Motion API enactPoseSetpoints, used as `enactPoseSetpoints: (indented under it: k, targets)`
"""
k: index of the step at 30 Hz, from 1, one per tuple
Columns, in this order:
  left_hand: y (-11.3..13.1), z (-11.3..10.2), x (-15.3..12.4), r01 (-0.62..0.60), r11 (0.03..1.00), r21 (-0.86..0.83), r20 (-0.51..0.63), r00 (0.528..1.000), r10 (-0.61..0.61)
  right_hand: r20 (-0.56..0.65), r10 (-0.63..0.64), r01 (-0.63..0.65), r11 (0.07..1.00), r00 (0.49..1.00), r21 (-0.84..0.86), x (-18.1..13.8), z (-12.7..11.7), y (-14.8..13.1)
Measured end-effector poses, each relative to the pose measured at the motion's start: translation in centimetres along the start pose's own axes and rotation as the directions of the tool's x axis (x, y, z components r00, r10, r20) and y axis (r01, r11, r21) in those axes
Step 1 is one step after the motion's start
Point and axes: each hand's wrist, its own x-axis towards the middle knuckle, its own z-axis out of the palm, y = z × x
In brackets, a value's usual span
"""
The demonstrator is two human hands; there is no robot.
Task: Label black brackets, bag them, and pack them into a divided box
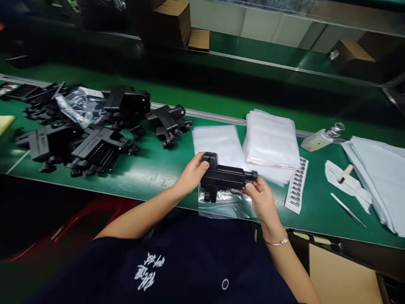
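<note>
Between my two hands is a black plastic clamp-like holder point(226, 176), lying roughly level above the bench edge. My left hand point(192, 173) grips its left end, the thumb on the raised block. At the other end, the fingers of my right hand point(261, 196) pinch close to the round knob. Under the holder, a clear plastic bag point(228, 207) lies at the bench's front edge, partly hidden. Just behind are a flat white sheet-like bag point(218, 141) and a thick stack of translucent bags point(272, 139).
Several similar black holders point(95, 147) are heaped on the left of the green bench point(158, 177), with a crumpled plastic bag point(84, 105) on top. To the right are a label strip point(296, 185), a pump bottle point(319, 139), tweezers point(348, 209), a small brush point(345, 173) and white cloths point(379, 177).
</note>
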Motion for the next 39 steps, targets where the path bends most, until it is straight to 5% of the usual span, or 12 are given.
enactPoseSetpoints:
  k: [4, 9, 13, 18, 23, 28, 30, 33, 36, 39]
  targets:
    - [0.3, 0.8, 0.3, 0.029, 0.996, -0.079, 0.001, 1.0, -0.029, 0.012, -0.083, 0.084, 0.992, 0.996, -0.097, 0.2, -1.2, 0.3]
    - [0.7, 1.8, 0.7, 0.027, 0.994, -0.108, 0.082, 0.996, -0.018, -0.138, -0.22, 0.161, 0.924, 0.966, -0.346, 0.5, -1.8, 0.6]
    - [0.7, 2.3, 0.9, 0.034, 0.995, -0.098, 0.057, 0.998, -0.028, -0.089, -0.239, 0.215, 0.952, 0.967, -0.218, 0.8, -1.8, 1.0]
    - [0.6, 2.5, 0.9, -0.077, 0.997, -0.013, 0.073, 0.994, 0.077, -0.213, -0.211, 0.148, 0.949, 0.954, -0.279, 1.0, -1.9, 1.5]
    - [0.5, 2.2, 0.9, -0.019, 0.998, -0.056, 0.035, 0.999, 0.021, -0.093, -0.242, 0.22, 0.955, 0.966, -0.199, 1.0, -1.6, 1.5]
    - [0.8, 2.0, 0.5, -0.122, 0.993, 0.01, 0.026, 0.992, 0.121, -0.213, -0.225, 0.154, 0.94, 0.951, -0.306, 1.4, -1.6, 1.9]
    - [0.9, 1.8, 0.9, -0.09, 0.992, -0.088, -0.024, 0.996, 0.088, -0.135, -0.243, 0.19, 0.929, 0.961, -0.317, 1.1, -1.3, 1.7]
    - [1.0, 1.4, 2.1, 0.074, 0.92, -0.384, -0.15, 0.979, -0.141, 0.173, -0.315, 0.357, 0.866, 0.933, -0.351, 0.0, 0.1, 1.1]
    - [1.0, 0.8, 3.2, 0.171, 0.764, -0.623, -0.217, 0.899, -0.379, 0.447, -0.413, 0.6, 0.658, 0.793, -0.456, -1.1, 1.9, 0.5]
    - [1.1, 0.4, 3.6, 0.173, 0.681, -0.712, -0.211, 0.872, -0.442, 0.526, -0.504, 0.729, 0.471, 0.685, -0.497, -1.6, 2.9, 0.1]
